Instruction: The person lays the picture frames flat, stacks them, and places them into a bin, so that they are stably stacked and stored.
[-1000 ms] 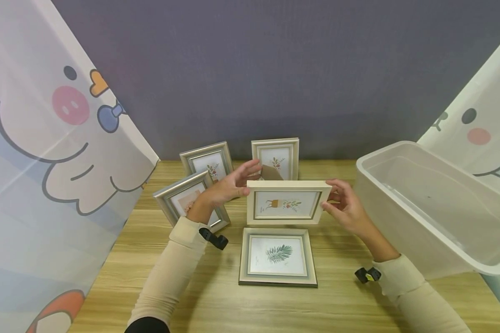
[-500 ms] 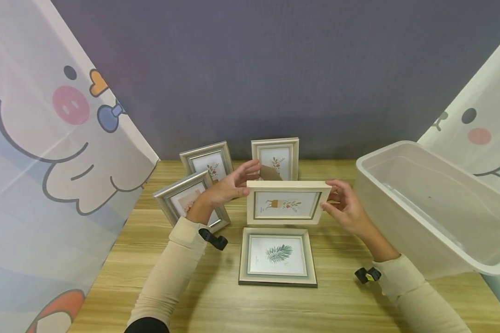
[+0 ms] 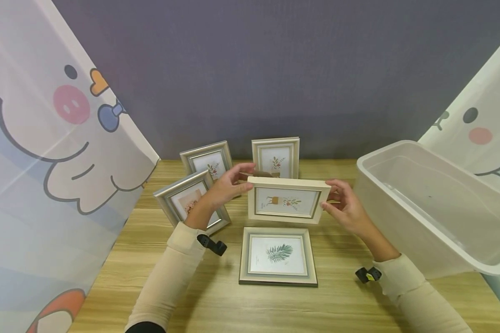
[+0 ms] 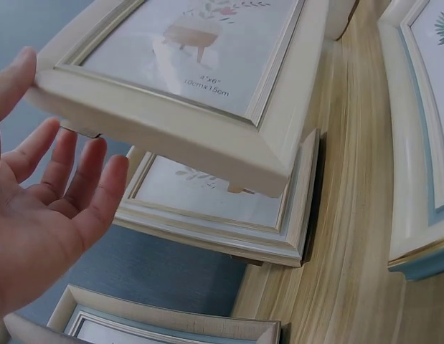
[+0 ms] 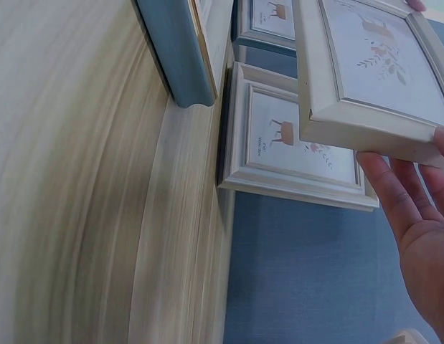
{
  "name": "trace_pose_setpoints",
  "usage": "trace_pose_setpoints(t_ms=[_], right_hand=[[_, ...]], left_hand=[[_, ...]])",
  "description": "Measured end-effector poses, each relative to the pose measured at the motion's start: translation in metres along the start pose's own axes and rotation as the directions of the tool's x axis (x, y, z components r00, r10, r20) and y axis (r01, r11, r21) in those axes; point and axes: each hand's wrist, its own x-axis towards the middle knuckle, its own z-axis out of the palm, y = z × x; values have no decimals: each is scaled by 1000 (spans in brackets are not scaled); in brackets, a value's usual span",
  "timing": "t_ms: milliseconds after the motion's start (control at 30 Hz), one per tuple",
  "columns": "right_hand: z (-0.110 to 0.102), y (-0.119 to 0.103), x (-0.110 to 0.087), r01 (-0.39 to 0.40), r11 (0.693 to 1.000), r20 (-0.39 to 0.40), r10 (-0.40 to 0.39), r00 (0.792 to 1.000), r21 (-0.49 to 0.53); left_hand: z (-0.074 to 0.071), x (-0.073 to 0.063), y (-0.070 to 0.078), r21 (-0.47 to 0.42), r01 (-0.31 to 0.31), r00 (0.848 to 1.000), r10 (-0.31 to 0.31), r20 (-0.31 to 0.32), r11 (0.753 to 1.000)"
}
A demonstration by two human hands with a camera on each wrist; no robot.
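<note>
A cream picture frame (image 3: 288,200) with a potted-plant print is held sideways above the table, a brown flap (image 3: 266,174) showing behind it. My right hand (image 3: 346,206) grips its right end, thumb in front and fingers behind. At the other end is my left hand (image 3: 231,187), its thumb on the upper left corner and fingers reaching behind; the left wrist view shows these fingers (image 4: 82,168) bent loosely by the back edge. Below lies a flat picture frame (image 3: 278,256) with a green leaf print.
Two silvery frames, one behind (image 3: 206,159) and one nearer (image 3: 191,201), stand at the left. Another cream frame (image 3: 276,155) stands at the back. A large translucent white bin (image 3: 400,222) occupies the right side of the wooden table (image 3: 316,310). A grey wall (image 3: 283,69) rises behind.
My left hand has lowered slightly behind the held frame, and its thumb has moved onto the corner. The frame has turned a little, and the flap behind it sits lower. The right hand stays put.
</note>
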Motion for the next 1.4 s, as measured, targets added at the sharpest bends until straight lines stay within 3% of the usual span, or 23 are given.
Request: trace_pose_setpoints(t_ms=[200,667,1000,1167,1400], right_hand=[[0,1,0,-10,1000,4,10,1000,-13],[2,3,-1,-5,998,10,5,1000,57],[2,1,-2,-92,984,111,75,991,153],[1,-1,-2,-163,968,165,132,977,191],[0,-1,-5,-267,947,250,219,943,178]], left_hand=[[4,-5,3,21,45,998,-44,-51,999],[11,-11,1,20,10,991,-7,-137,1000],[12,-17,-1,53,10,984,0,-177,999],[13,-20,-3,26,44,981,-38,-191,999],[18,-28,-6,-31,173,969,-176,-174,984]])
